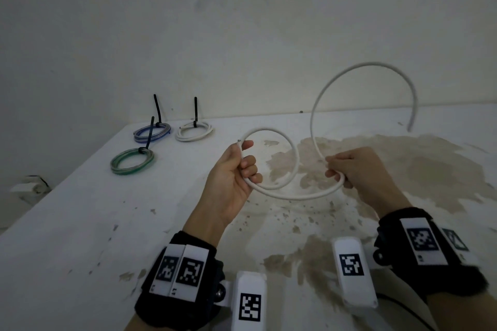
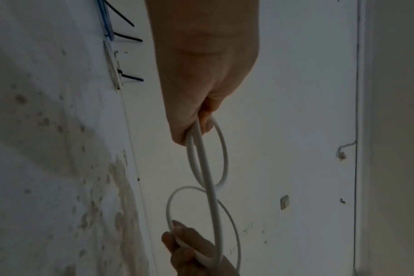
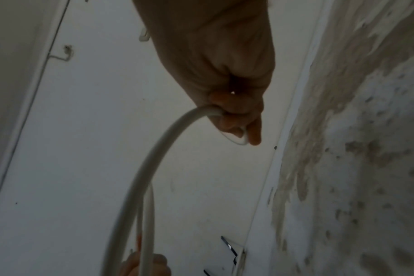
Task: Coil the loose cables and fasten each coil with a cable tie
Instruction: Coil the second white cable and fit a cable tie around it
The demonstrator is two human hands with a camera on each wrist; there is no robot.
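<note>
The left hand [image 1: 231,169] is holding a white cable [image 1: 293,158] up in the air over the table [image 1: 80,223]. Its fingers [image 1: 248,161] are curling around one small loop of the cable, near the cable's cut end. The right hand [image 1: 357,169] is gripping the same cable a little farther along, with its fingers [image 1: 332,169] closing tight around it. Between the two hands the cable is sagging in a low curve. Past the right hand it is swinging up in a big round arc, and its far end is hanging free in the air.

Three coils are lying on the far left part of the table. The green coil [image 1: 132,161] is nearest. The blue coil [image 1: 152,132] and the white coil [image 1: 193,131] are lying side by side behind it. Each one is wearing a black cable tie [image 1: 195,111] with its tail sticking up. The table is showing big brown stains [image 1: 403,169] under the hands.
</note>
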